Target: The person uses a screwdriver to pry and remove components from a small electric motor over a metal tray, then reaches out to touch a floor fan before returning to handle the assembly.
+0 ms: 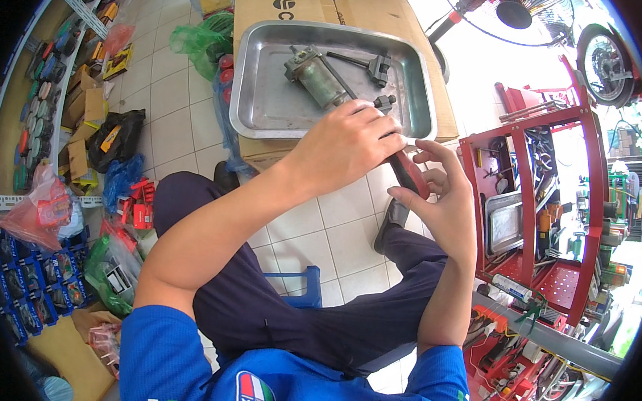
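Observation:
A worn metal motor-like cylinder (316, 78) lies in the steel tray (257, 110), with a dark rod along its side. Just short of it, my left hand (357, 141) is closed round the upper part of a red-handled tool (409, 177). The tool's working end is hidden under the fingers, so its exact kind cannot be told. My right hand (445, 192) has its thumb and curled fingers loosely round the lower handle. A black T-shaped part (375, 67) rests in the tray farther right. Beyond my left fingertips a small dark knob-like piece (386, 102) shows.
The tray sits on a cardboard box (389, 8). A blue stool (305, 287) stands between my legs. At right is a red tool rack (528, 204); a fan (516, 13) stands behind. Shelves and plastic bags (117, 142) line the left side.

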`<state>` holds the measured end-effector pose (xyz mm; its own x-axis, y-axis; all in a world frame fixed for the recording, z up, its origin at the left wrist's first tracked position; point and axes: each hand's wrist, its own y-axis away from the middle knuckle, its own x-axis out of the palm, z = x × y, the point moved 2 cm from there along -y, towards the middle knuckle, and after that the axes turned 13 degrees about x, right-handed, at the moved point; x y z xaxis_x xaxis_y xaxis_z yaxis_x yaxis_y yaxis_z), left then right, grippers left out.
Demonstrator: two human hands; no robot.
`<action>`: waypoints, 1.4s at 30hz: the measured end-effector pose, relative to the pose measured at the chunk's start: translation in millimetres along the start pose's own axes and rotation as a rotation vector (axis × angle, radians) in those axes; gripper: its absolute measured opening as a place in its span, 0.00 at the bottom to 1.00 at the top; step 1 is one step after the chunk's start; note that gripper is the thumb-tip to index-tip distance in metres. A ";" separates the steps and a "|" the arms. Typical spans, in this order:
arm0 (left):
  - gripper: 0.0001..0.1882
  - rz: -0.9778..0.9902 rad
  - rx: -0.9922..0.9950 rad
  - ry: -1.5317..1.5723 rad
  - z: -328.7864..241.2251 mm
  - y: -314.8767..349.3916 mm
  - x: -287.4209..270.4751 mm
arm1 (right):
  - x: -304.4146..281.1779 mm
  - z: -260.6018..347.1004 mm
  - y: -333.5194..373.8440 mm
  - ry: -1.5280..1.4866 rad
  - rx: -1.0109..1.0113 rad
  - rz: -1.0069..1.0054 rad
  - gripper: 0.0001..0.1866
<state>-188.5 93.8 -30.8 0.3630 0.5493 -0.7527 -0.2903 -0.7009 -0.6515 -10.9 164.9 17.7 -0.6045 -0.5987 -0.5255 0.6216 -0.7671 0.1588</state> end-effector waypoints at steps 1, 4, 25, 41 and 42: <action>0.19 -0.006 0.002 0.000 -0.1 0.0 0.6 | 0.1 -0.9 -0.7 -0.009 0.013 0.006 0.30; 0.20 -0.020 -0.003 0.000 -0.5 0.2 1.5 | 3.3 -2.2 -0.9 0.004 0.021 -0.010 0.30; 0.19 -0.023 0.020 0.015 -3.2 -1.4 1.9 | 2.4 -13.2 -3.3 0.044 0.070 -0.012 0.22; 0.19 -0.047 0.015 0.011 0.2 1.0 1.7 | 2.6 -1.6 -0.8 -0.051 0.064 0.090 0.32; 0.19 -0.048 0.010 0.011 0.1 0.7 1.6 | 3.1 -1.9 -0.9 -0.054 0.055 0.082 0.31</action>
<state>-188.3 94.1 -32.4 0.3868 0.5770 -0.7193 -0.2810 -0.6692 -0.6879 -12.3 164.2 14.4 -0.5795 -0.6703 -0.4636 0.6425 -0.7257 0.2461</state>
